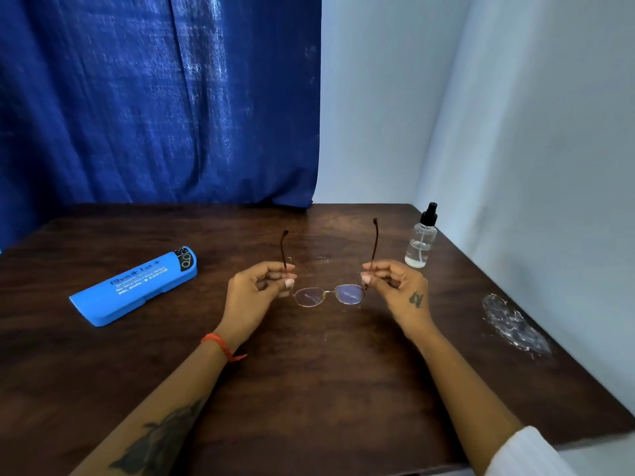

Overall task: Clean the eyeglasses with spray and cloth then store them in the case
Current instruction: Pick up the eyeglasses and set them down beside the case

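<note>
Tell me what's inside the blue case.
Cannot be seen: the blue case lies shut on the table. The eyeglasses are outside it, held by left hand and right hand.

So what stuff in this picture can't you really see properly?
All in the head view:
- The small print on the blue case is too blurred to read.
- The temples of the eyeglasses are partly hidden where the left hand and right hand pinch them.
- The cleaning cloth: the crinkly clear patch is too blurry to identify.
- Inside the closed case is hidden.
</note>
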Motion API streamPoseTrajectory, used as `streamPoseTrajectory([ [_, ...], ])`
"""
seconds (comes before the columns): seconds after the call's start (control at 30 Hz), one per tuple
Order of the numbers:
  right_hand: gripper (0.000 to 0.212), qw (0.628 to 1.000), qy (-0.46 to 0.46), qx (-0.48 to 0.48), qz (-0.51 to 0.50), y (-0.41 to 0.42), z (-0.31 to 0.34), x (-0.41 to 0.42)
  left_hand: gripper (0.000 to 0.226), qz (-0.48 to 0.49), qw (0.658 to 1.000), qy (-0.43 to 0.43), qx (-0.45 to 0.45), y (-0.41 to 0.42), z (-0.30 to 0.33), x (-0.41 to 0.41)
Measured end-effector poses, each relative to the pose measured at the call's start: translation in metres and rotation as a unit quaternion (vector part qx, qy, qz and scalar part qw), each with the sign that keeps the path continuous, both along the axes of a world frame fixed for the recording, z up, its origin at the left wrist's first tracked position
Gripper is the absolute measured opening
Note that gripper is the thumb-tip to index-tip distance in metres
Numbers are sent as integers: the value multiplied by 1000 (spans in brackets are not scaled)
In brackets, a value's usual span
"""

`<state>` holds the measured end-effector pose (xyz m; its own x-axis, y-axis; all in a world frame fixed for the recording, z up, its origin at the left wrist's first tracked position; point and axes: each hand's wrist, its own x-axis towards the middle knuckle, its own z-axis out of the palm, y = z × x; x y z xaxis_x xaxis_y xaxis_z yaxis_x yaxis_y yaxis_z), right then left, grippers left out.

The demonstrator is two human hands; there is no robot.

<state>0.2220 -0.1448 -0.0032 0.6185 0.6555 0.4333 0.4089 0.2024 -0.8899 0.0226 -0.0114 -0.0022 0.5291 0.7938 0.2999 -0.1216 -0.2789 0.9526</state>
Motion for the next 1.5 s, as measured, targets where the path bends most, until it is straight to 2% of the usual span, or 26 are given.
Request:
streamPoseTrajectory([
  [0.23, 23, 998, 34, -49, -15, -7, -6, -4, 26, 1, 1000, 22, -6, -10, -9, 1],
  [0.43, 24, 997, 24, -69, -32, -6, -11, -5, 28, -3, 1000, 26, -6, -9, -11, 1],
  [0.57, 27, 992, -10, -96, -76, -14, -11, -9, 30, -8, 1000, 26, -15, -14, -9, -5],
  [0.7, 24, 983, -61, -102, -142, -44, -8, -25, 46, -10, 999, 37, 3, -19, -10, -25],
  [0.8, 14, 981, -104, -63, -151, -64, -8, -54, 53, -14, 997, 65, 48, -22, -12, -48],
  [0.9, 17, 991, -108, -35, -78, -63, -5, -91, 61, 9, 983, 107, 152, -23, -9, -74],
  [0.97, 23, 988, -150, -29, -19, -52, 2, -114, 60, 37, 964, 128, 231, -19, -4, -92],
  [1.13, 46, 953, -299, -18, 53, -9, 22, -157, 62, 144, 915, 157, 344, 8, 7, -139],
  [1.27, 61, 912, -397, -59, 89, 32, 33, -185, 75, 252, 843, 214, 424, 38, 10, -171],
  [1.33, 66, 889, -443, -69, 98, 53, 35, -198, 90, 295, 828, 265, 396, 49, 5, -184],
  [1.5, 73, 828, -538, -111, 112, 110, 34, -214, 114, 309, 860, 323, 245, 67, -20, -196],
])
